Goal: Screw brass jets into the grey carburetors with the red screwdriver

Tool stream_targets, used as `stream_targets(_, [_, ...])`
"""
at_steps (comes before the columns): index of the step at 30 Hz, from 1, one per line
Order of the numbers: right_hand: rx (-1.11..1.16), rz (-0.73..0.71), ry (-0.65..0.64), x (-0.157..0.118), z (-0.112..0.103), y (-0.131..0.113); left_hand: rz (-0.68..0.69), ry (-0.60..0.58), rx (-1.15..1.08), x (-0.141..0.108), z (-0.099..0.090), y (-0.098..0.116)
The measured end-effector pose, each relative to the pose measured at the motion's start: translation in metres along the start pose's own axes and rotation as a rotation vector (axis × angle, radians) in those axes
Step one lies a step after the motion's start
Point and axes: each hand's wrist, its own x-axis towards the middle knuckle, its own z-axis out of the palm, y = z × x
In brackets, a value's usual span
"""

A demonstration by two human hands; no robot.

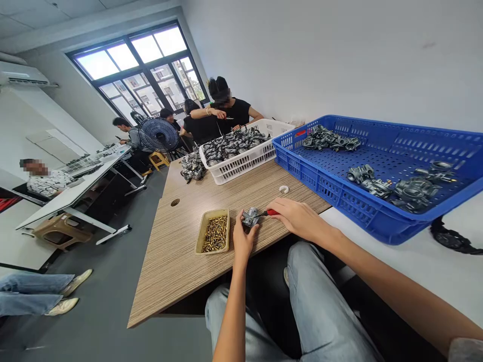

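My left hand (244, 238) is closed round a small grey metal part (251, 216) near the table's front edge. In my right hand (290, 216) is a screwdriver with a red handle (272, 212); its dark shaft points left and meets the metal part. Just left of my left hand stands a cream tray (197, 243) holding many small brass pieces (216, 234). A white ring-shaped object (284, 189) lies on the table beyond my right hand.
A blue crate (313, 181) with metal parts stands at the right. Behind the wooden table (169, 271) top's middle, a white basket (241, 171) is full of parts, with more parts (192, 166) heaped beside it. A person (237, 113) works across the table.
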Motion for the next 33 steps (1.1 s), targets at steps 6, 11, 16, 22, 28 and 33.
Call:
stream_targets(6, [-0.091, -0.027, -0.002, -0.0008, 0.0041, -0.0030, -0.004, -0.004, -0.018, -0.0002, 0.0002, -0.0037])
stream_targets(11, [-0.096, -0.043, -0.018, -0.0017, 0.0010, -0.0037, -0.017, -0.008, -0.008, -0.0005, 0.0002, -0.0058])
stream_targets(16, [-0.091, -0.024, -0.004, -0.0021, -0.0048, -0.0031, -0.004, -0.001, -0.005, -0.0009, 0.0007, -0.0062])
stream_targets(22, [-0.065, -0.032, -0.006, -0.0019, -0.0015, -0.0025, -0.021, -0.005, -0.017, -0.0008, 0.0004, -0.0065])
stream_targets(28, [-0.069, -0.027, -0.018, -0.0026, -0.0029, -0.0030, -0.029, -0.005, -0.007, -0.0007, -0.0002, -0.0053])
stream_targets(33, [-0.074, -0.029, -0.034, -0.0032, -0.0038, -0.0049, -0.019, -0.009, 0.029, -0.0011, -0.0011, -0.0031])
